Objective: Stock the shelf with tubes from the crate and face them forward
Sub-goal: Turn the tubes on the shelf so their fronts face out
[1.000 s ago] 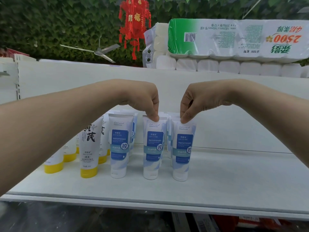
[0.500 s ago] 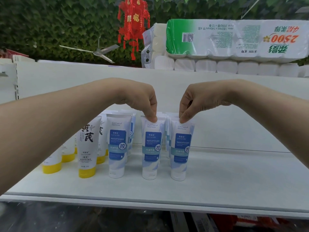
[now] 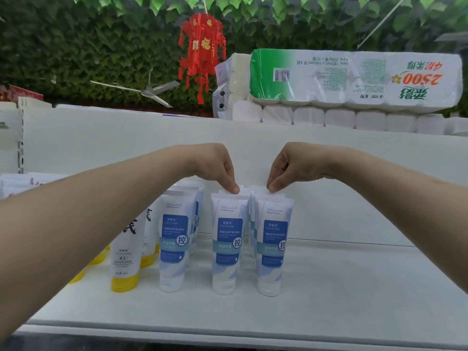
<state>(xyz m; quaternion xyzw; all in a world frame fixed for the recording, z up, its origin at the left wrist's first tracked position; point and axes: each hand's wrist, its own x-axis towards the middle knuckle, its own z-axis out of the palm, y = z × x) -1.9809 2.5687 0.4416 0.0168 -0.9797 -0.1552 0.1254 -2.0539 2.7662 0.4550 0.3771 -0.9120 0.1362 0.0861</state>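
Note:
Three columns of white tubes with blue labels stand upright on the white shelf [image 3: 354, 287], labels facing me. My left hand [image 3: 215, 165] reaches down from above and pinches the crimped top of a tube in the middle column [image 3: 229, 244]. In the same way my right hand [image 3: 286, 165] pinches the top of a tube in the right column [image 3: 273, 244]. The left blue tube [image 3: 174, 241] stands untouched. More tubes stand hidden behind each front one. The crate is out of view.
White tubes with yellow caps [image 3: 125, 269] stand left of the blue ones, partly behind my left forearm. A pack of toilet paper [image 3: 354, 79] lies on the top of the shelf unit. A red lantern [image 3: 202, 54] hangs against a leafy wall.
Both hands stay at the tube tops, fingertips shifted slightly back. The tubes have hardly moved.

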